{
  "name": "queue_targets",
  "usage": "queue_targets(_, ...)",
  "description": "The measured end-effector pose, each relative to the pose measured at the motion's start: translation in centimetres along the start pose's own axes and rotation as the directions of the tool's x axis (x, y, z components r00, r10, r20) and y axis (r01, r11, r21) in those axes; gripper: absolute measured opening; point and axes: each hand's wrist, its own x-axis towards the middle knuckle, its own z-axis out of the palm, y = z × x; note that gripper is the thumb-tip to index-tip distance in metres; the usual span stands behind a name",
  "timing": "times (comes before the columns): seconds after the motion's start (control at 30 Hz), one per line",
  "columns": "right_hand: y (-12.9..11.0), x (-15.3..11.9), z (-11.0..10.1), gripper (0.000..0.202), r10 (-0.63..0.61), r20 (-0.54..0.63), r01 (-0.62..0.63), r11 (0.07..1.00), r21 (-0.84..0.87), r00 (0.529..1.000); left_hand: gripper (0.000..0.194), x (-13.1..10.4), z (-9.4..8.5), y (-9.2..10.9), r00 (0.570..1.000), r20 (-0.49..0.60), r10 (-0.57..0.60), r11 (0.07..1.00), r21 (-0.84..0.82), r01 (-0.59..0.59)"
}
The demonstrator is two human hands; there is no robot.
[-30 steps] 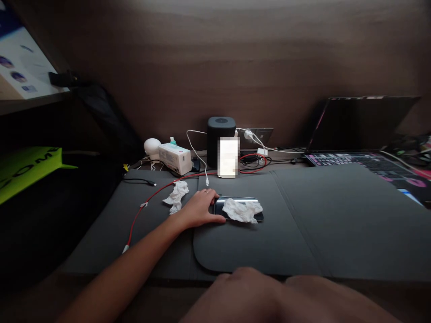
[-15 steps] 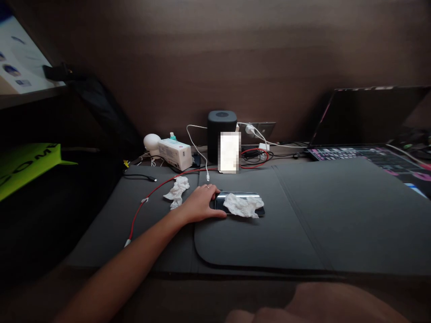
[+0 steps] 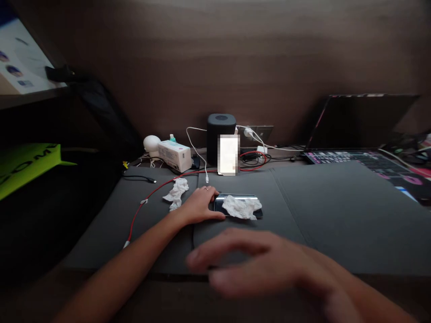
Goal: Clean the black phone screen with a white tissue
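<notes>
Stretching out on every side of the phone (image 3: 219,205), the grey mat (image 3: 323,215) gives the most open room to the phone's right; its near edge runs in front of the phone. The laptop (image 3: 363,123) stands beyond the phone and well to its right, while the dark speaker (image 3: 220,123) limits the room behind it. In front of the phone hangs the right hand (image 3: 286,255), blurred, thumb and forefinger parted, nothing visible between them. At the phone's left end, the left hand (image 3: 201,204) grips it, thumb along the near edge, fingers at the far corner. The step in hand seems to be steadying the phone, which lies flat on the mat. Reaching the crumpled tissue (image 3: 241,208) on top of the phone would call for a forward, light pinch, clear of the white cable tip (image 3: 207,179) beyond the phone's left end.
</notes>
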Motion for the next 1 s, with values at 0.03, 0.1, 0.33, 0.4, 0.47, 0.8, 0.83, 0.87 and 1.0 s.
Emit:
queue_targets(0.03,1.9,-0.5,-0.6,0.06,0.012,0.005,-0.012,1.0,-0.008,1.0,0.057,0.0,0.0,0.1,1.0,-0.002,0.001,1.0,0.0,-0.001)
queue_targets(0.1,6.3,-1.6,-1.2,0.038,0.198,-0.155,-0.22,0.964,-0.146,0.968,0.057,0.0,-0.1,0.2,1.0,-0.003,-0.003,1.0,0.004,0.003)
queue_targets(0.33,13.9,-4.9,0.4,0.027,0.363,-0.163,-0.394,0.884,-0.253,0.917,0.058,0.0,-0.1,0.3,1.0,0.005,-0.011,1.0,0.008,0.011)
queue_targets(0.4,13.6,-5.0,0.3,0.026,0.389,-0.134,-0.411,0.873,-0.262,0.912,0.058,0.0,0.0,0.3,1.0,0.004,-0.013,1.0,0.005,0.013)
queue_targets(0.47,13.2,-5.0,0.1,0.026,0.427,-0.15,-0.452,0.842,-0.295,0.892,0.058,0.0,0.0,0.3,1.0,0.003,-0.013,1.0,0.005,0.013)
queue_targets(0.8,13.7,-3.9,1.2,0.023,0.376,-0.183,-0.418,0.811,-0.409,0.908,0.058,0.0,0.2,0.1,1.0,-0.008,-0.004,1.0,0.004,0.004)
queue_targets(0.83,13.7,-3.9,1.2,0.024,0.389,-0.197,-0.436,0.803,-0.407,0.9,0.059,0.0,0.2,0.0,1.0,-0.007,-0.006,1.0,0.0,0.006)
queue_targets(0.87,13.6,-3.9,1.1,0.025,0.403,-0.212,-0.456,0.794,-0.402,0.89,0.06,0.1,0.2,0.0,1.0,-0.007,-0.006,1.0,-0.002,0.006)
queue_targets(1.0,13.1,-3.3,1.8,0.021,0.406,-0.199,-0.452,0.797,-0.4,0.892,0.059,0.1,0.2,0.0,1.0,-0.003,0.001,1.0,0.005,-0.001)
